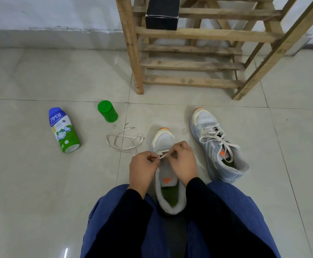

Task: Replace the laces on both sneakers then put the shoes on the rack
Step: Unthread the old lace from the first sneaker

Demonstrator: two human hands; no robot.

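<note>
While the person sat low over it, the floor (40, 81) showed as pale, glossy square tiles with thin grout lines, meeting a white wall (49, 12) with a grey strip along its base. A rack (189, 65) of rough wooden slats stood on the tiles against that wall, and a black box (162, 13) sat on one of its upper shelves. Blue trousers (232, 211) and black sleeves (204, 194) filled the bottom of the head view.

Between the knees lay the near sneaker (164, 140), pale grey with an orange toe tip, toe pointing toward the rack. The second sneaker (219, 146) lay just to its right on the floor, apart from it, already threaded with a cream lace.

Both hands were over the near sneaker's eyelets. The left hand (142, 168) had its fingers curled in, pinching a cream lace (122, 140) between thumb and fingertip. The right hand (183, 161) was likewise curled, pinching the same lace close beside the left. The rest of that lace trailed off in loose loops on the tiles to the left of the shoe.

Further left a bottle (64, 131) lay on its side, blue at the top and green below, with "nycil" readable on it; its smaller print was too fine to read. A green jar (107, 111) lay tipped near it, with no writing visible
</note>
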